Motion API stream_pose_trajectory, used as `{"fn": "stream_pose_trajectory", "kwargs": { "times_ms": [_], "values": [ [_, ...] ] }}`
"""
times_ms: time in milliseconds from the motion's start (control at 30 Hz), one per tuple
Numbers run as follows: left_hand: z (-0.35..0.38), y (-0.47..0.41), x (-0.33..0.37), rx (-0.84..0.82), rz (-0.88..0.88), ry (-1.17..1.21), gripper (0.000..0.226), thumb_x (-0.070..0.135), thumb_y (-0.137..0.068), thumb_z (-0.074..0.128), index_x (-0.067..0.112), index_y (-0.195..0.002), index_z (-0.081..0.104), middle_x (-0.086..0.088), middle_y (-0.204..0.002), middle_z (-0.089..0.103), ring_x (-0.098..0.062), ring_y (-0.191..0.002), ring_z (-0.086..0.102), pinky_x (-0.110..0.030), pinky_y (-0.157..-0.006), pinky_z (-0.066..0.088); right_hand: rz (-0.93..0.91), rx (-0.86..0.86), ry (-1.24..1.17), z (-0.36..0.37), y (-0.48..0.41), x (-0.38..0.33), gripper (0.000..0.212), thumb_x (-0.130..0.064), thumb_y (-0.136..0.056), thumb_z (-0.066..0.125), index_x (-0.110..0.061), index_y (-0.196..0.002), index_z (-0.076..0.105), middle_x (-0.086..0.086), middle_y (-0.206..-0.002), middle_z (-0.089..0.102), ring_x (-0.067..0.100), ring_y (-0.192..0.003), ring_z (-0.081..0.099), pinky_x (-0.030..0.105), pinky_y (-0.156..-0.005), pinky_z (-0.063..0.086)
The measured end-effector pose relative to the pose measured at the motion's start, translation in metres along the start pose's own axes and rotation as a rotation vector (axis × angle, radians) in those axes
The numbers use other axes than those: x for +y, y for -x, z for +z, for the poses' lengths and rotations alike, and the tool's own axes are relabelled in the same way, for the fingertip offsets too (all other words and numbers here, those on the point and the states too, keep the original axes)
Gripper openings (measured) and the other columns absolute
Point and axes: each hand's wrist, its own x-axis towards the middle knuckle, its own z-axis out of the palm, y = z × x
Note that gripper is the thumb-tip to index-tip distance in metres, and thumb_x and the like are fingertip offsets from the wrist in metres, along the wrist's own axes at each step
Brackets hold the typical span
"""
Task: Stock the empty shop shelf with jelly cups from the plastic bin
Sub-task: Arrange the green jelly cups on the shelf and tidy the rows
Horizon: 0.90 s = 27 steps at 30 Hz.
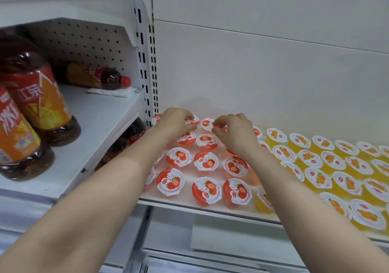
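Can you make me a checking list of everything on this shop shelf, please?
Surface: white shelf, mostly filled.
Job's things: strawberry jelly cups in rows at left, orange jelly cups at right; bin not in view.
Clutter: nothing seen.
Hands: left hand and right hand each pinch a back-row strawberry cup.
Cables: nothing seen.
Surroundings: drink bottles on the neighbouring shelf, one lying on white paper.

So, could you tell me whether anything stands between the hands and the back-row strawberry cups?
Nothing visible does. Both forearms pass over the front cups, and the left hand and right hand are at the back cups, fingers curled on them.
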Motion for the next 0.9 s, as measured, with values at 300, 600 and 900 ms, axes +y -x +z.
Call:
{"fn": "stream_pose_trajectory", "kwargs": {
  "times_ms": [300, 600, 900],
  "values": [
    [-0.021, 0.037, -0.004, -0.054, 0.079, -0.122, 0.042, 0.062, -0.076, 0.067, 0.031, -0.104, 0.071, 0.007, -0.104, 0.067, -0.015, -0.095, 0.058, -0.028, -0.075, 0.04, -0.044, -0.096, -0.002, -0.009, 0.008, -0.004, 0.027, -0.051, -0.086, 0.062, -0.03, -0.099, 0.074, -0.008, -0.093, 0.072, 0.022, -0.103, 0.055, 0.039, -0.086, 0.046],
    [-0.015, 0.043, -0.003, -0.022, 0.05, -0.134, 0.041, 0.052, -0.079, 0.07, 0.029, -0.113, 0.068, 0.001, -0.114, 0.068, -0.021, -0.109, 0.057, -0.031, -0.085, 0.044, -0.028, -0.159, 0.149, -0.007, 0.013, -0.024, 0.039, -0.057, -0.08, 0.064, -0.029, -0.106, 0.069, -0.002, -0.098, 0.069, 0.025, -0.107, 0.05, 0.037, -0.083, 0.042],
    [-0.027, 0.064, -0.009, 0.025, 0.08, -0.109, 0.039, 0.059, -0.081, 0.063, 0.034, -0.11, 0.069, 0.004, -0.106, 0.067, -0.02, -0.102, 0.058, -0.032, -0.081, 0.044, -0.031, -0.113, 0.041, -0.015, 0.027, -0.024, 0.033, -0.058, -0.081, 0.064, -0.031, -0.099, 0.071, -0.004, -0.1, 0.068, 0.023, -0.104, 0.053, 0.039, -0.086, 0.045]
  ]
}}
